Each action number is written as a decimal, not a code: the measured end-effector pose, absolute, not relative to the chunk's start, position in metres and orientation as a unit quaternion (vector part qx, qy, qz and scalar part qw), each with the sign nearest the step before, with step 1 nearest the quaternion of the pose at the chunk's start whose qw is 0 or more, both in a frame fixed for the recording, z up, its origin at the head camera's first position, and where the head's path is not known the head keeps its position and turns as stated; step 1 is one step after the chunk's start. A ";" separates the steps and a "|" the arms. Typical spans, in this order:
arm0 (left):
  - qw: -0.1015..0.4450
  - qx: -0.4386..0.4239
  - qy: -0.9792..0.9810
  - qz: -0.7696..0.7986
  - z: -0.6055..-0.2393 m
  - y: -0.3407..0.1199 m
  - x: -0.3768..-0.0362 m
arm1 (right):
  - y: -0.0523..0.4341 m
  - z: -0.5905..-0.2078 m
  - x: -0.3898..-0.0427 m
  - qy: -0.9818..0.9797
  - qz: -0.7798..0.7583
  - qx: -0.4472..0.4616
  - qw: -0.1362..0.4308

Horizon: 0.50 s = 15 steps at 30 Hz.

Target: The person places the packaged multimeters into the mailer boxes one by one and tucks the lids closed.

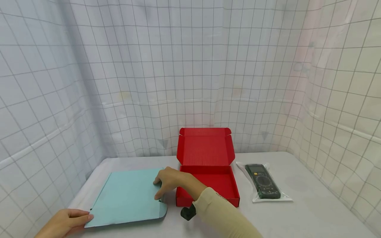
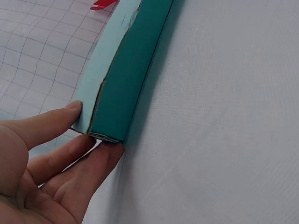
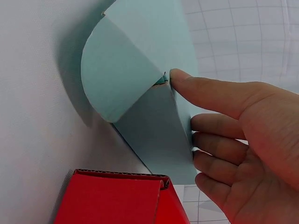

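A light blue cardboard box (image 1: 128,195) lies on the left part of the white table. My left hand (image 1: 63,223) has hold of its near left corner; the left wrist view shows the thumb on the pale upper face and fingers beneath the corner of the darker teal side (image 2: 124,93). At the box's right side is my right hand (image 1: 171,180). In the right wrist view its thumb (image 3: 205,91) touches the edge beside a small slot, and the other fingers lie fairly straight along the side. A rounded flap (image 3: 112,74) sticks out at the near right corner.
A red cardboard box (image 1: 206,148) stands just right of the blue one, its lid raised; my right forearm passes over its front left part. Farther right lies a dark multimeter (image 1: 263,181) in a clear plastic bag. Gridded white curtains (image 1: 202,76) surround the table.
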<state>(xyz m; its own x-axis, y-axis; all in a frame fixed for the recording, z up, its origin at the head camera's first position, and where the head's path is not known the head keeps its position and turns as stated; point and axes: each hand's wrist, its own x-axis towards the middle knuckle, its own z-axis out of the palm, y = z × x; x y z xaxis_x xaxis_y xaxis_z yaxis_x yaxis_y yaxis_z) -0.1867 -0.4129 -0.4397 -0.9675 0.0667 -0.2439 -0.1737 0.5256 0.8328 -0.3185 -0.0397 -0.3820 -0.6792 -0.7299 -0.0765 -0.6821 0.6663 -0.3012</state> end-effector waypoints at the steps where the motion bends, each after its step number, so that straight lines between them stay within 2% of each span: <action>1: 0.117 -0.039 0.869 0.479 -0.440 -0.412 -0.187 | -0.040 -0.382 -0.318 0.908 -0.125 -0.389 0.096; 6: 0.091 -0.071 0.885 0.451 -0.440 -0.406 -0.187 | -0.040 -0.382 -0.318 0.908 -0.127 -0.387 0.096; 15: 0.087 -0.068 0.905 0.410 -0.439 -0.403 -0.186 | -0.037 -0.387 -0.320 0.905 -0.145 -0.389 0.092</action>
